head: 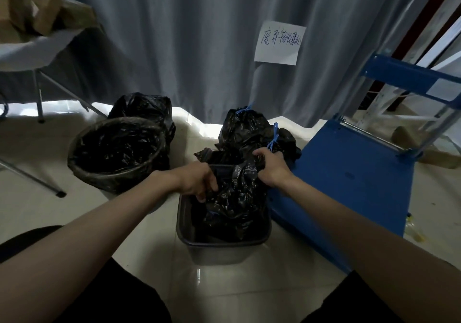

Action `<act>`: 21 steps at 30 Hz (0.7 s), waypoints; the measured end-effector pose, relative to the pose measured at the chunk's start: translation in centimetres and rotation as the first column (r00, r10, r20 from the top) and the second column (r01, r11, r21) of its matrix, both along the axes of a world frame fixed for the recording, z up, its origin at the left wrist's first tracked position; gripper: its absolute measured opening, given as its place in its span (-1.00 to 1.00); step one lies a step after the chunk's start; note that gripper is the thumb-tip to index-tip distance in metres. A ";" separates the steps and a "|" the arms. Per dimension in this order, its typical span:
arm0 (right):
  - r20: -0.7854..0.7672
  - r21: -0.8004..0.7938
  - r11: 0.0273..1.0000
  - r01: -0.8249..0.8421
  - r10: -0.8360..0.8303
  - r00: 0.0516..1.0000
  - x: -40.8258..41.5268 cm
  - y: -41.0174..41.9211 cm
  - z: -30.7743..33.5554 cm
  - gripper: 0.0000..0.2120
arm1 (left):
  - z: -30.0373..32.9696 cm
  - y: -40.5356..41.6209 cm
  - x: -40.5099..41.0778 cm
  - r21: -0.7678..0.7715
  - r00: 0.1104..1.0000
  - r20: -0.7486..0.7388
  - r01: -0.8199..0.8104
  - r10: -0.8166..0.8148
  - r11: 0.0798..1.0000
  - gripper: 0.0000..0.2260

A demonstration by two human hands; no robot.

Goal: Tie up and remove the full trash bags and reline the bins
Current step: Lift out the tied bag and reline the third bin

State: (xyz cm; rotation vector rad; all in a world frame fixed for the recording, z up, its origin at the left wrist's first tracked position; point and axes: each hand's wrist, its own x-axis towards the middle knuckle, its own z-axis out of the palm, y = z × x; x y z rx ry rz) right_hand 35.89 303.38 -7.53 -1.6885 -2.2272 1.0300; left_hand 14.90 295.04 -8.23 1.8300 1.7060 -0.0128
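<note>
A rectangular grey bin (223, 246) stands on the pale tiled floor (249, 290) right in front of the person, and a crumpled black liner bag (234, 198) sits partly inside it, bunched up toward the far right corner and not spread over the rim. The left hand (197, 181) reaches in at the bin's far left edge with its fingers curled round a fold of the black plastic. The right hand (270, 167) is at the far right corner, its fingers pinching the bag's upper edge there. Just behind the bin, two full black trash bags lie on the floor, one (243, 128) tied shut with a blue drawstring at its top, and another (287, 143) beside it, also showing a blue tie. To the left stands a round bin (114, 158) lined with a black bag folded over its rim, and a further black bag (146, 109) rests behind it. A blue platform cart (349, 180) sits just beside the rectangular bin on the right. A grey curtain (199, 36) hangs behind, with a handwritten paper note (279, 42) fixed to it.
</note>
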 end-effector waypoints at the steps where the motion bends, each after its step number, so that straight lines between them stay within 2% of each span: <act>1: 0.034 0.034 0.994 -0.100 0.099 0.994 -0.1 -0.2 0.0 -0.44 | -0.1 0.1 0.1 0.013 1.000 0.022 -0.013 0.013 1.000 -0.58; 4: 0.183 0.168 0.917 -0.362 0.331 0.926 -0.6 -1.2 -0.7 -0.52 | 0.1 0.5 0.6 0.116 0.994 0.091 -0.063 0.053 0.991 -0.64; 6: 0.232 0.142 0.882 -0.449 0.411 0.881 -1.1 -2.0 -1.5 -0.60 | 0.6 0.7 0.7 0.211 0.992 0.110 -0.084 0.062 0.974 -0.67; 8: 0.196 -0.021 0.874 -0.486 0.480 0.855 -1.5 -2.8 -2.5 -0.60 | 1.1 0.8 0.7 0.296 0.991 0.119 -0.091 0.058 0.951 -0.69; 11: 0.216 -0.320 0.797 -0.513 0.588 0.779 -1.7 -3.2 -3.7 -0.56 | 1.6 0.6 0.1 0.338 0.987 0.143 -0.116 0.071 0.934 -0.74; 12: 0.217 -0.319 0.799 -0.510 0.585 0.781 -1.7 -3.1 -3.8 -0.59 | 1.7 0.6 -0.1 0.334 0.985 0.152 -0.128 0.080 0.934 -0.77; 14: 0.152 -0.133 0.883 -0.449 0.466 0.872 -1.8 -2.8 -3.1 -0.70 | 1.6 0.5 -0.4 0.351 0.984 0.152 -0.144 0.095 0.925 -0.86; 16: -0.080 0.032 0.966 -0.255 0.257 0.963 -2.2 -2.5 -1.8 -0.69 | 1.4 0.5 -0.3 0.408 0.984 0.134 -0.165 0.120 0.898 -0.91; 18: -0.308 -0.094 0.985 -0.145 0.110 0.945 -2.5 -2.3 -0.2 -0.47 | 1.2 0.6 -0.1 0.471 0.979 0.130 -0.201 0.157 0.859 -0.90; 19: -0.338 -0.154 0.976 -0.157 0.097 0.936 -2.5 -2.3 0.4 -0.37 | 1.2 0.8 0.0 0.489 0.976 0.135 -0.214 0.169 0.846 -0.88; 20: -0.319 -0.160 0.970 -0.185 0.127 0.939 -2.4 -2.4 0.6 -0.38 | 1.2 1.0 0.3 0.495 0.974 0.144 -0.224 0.175 0.840 -0.87; 21: -0.286 -0.126 0.969 -0.210 0.167 0.944 -2.3 -2.4 0.7 -0.49 | 1.3 1.2 0.5 0.496 0.972 0.155 -0.231 0.176 0.837 -0.88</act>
